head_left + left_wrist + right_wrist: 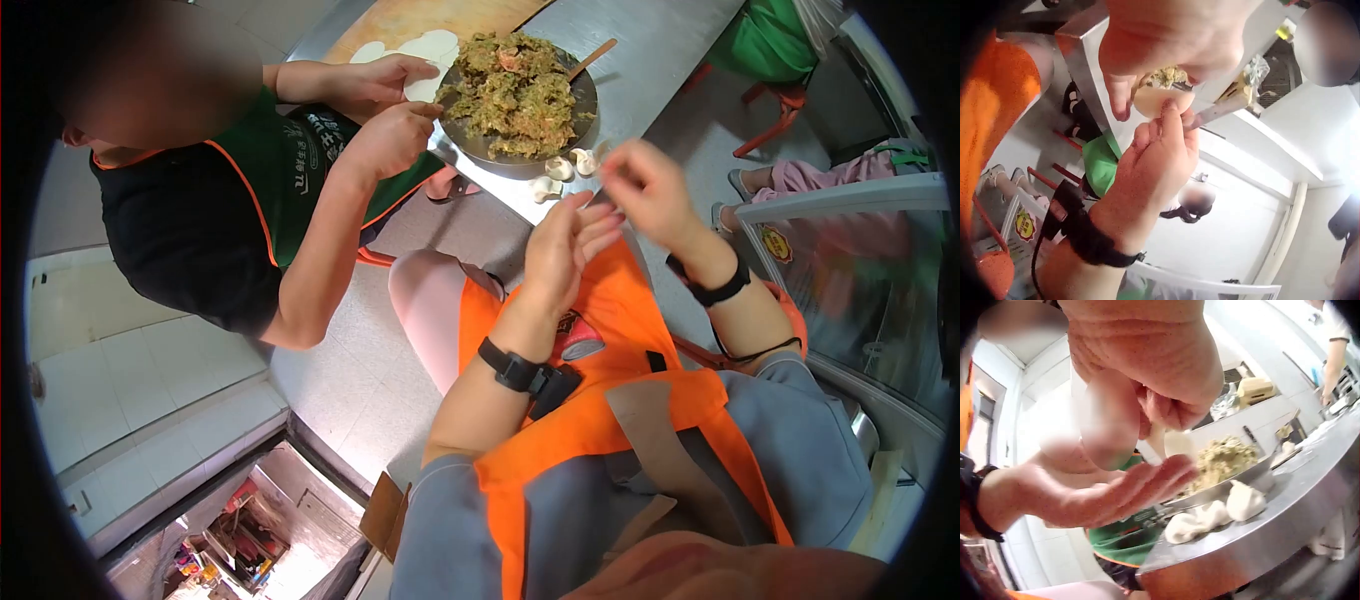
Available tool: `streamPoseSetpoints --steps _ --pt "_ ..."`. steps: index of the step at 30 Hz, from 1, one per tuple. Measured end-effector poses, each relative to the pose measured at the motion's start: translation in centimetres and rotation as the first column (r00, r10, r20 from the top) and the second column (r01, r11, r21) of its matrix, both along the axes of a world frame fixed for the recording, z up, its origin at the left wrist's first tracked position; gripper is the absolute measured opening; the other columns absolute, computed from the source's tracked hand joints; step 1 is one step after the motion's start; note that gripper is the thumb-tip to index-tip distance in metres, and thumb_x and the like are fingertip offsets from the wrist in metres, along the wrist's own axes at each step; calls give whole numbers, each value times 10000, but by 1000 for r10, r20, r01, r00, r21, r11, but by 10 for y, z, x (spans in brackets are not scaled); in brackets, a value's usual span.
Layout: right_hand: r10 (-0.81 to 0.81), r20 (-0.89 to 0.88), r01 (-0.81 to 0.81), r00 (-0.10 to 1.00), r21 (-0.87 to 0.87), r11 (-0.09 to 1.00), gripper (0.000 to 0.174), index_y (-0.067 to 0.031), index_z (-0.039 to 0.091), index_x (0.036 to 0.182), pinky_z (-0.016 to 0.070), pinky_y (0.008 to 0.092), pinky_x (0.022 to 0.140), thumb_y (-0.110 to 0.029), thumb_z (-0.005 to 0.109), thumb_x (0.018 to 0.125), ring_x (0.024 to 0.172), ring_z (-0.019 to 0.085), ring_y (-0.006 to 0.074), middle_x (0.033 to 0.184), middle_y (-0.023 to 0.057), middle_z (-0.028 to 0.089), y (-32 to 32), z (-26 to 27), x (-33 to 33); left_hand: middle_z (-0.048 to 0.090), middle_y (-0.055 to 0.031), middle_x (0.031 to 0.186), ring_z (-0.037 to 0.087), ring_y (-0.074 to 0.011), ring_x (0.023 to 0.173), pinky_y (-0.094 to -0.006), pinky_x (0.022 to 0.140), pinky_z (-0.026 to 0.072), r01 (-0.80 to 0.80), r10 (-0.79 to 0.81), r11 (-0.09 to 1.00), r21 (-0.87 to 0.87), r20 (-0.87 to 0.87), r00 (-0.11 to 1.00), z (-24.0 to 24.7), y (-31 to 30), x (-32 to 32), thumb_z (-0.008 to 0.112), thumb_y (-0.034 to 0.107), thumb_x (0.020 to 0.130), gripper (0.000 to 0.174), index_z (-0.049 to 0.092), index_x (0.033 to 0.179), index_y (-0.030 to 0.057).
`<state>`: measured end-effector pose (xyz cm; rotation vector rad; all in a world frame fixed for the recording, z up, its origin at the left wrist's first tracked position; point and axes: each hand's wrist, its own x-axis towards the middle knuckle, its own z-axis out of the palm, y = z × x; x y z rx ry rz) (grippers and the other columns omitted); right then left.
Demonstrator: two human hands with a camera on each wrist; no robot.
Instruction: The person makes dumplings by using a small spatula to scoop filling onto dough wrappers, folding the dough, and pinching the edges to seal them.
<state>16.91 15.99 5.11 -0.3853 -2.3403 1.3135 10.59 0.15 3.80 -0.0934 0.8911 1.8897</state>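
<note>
My right hand (655,190) pinches a pale round dough wrapper (1152,101) between thumb and curled fingers, close over my left hand. The left hand (565,250) is palm up with its fingers extended, its fingertips right at the wrapper in the right wrist view. In the head view the wrapper is mostly hidden by the hands. Just beyond them, several folded white dumplings (1246,501) sit at the table corner. Behind these stands a wide round pan (590,120) heaped with green-brown filling (515,90), a wooden stick (592,58) standing in it.
Another person in a green apron (255,190) works at the left, hands beside the pan. Flat white wrappers (432,45) lie on a wooden board (385,25). The metal table's edge (1272,540) is close to my hands. A glass-doored cabinet (860,250) stands at the right.
</note>
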Motion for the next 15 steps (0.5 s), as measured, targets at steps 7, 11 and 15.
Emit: streamPoseSetpoints --steps 7,11,15 --pt "40 67 -70 997 538 840 174 -77 679 1004 484 439 637 -165 571 899 750 600 348 803 141 582 -14 4 -21 622 -195 1163 649 -277 1045 -349 810 563 -125 115 984 -125 -85 990 -4 -24 -27 373 96 980 341 460 1283 -34" --pt "-38 133 -57 990 645 762 223 -147 703 1053 491 452 631 -155 573 872 761 603 351 777 130 587 -9 -5 -40 637 -208 1140 677 -292 985 -333 776 569 -200 145 947 -250 -220 965 -23 -24 -45 344 57 959 338 452 1255 -64" --pt "36 206 -150 978 572 807 244 -168 707 1064 498 462 646 -156 571 862 803 615 360 834 133 626 -6 -17 -51 638 -216 1084 680 -318 953 -392 768 587 -232 175 945 -229 -242 954 -32 -4 -73 344 169 1014 337 444 1222 -77"
